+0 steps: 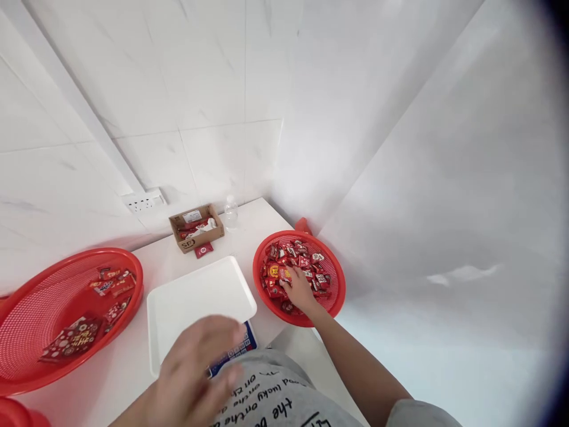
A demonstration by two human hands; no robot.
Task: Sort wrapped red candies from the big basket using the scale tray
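My right hand point(300, 293) is inside the round red basket point(338, 296), its thumb and fingers closed around a small red snack packet point(285, 274). Many similar red packets point(320, 280) lie loose about it, some with yellow or white print. In the foreground, my left hand point(195, 367) hovers over the near part of the white tray point(200, 290). It is blurred, but its thumb and fingers are apart and nothing shows between them. A blue printed item point(247, 339) sticks out beneath the tray's near right corner, partly hidden by my hand and shirt.
A larger red basket point(133, 267) on the left holds several red packets. At the back stand an open cardboard box point(213, 236) with red packets and a clear bottle point(230, 213). One packet point(204, 249) lies before the box. Walls border the table behind and right.
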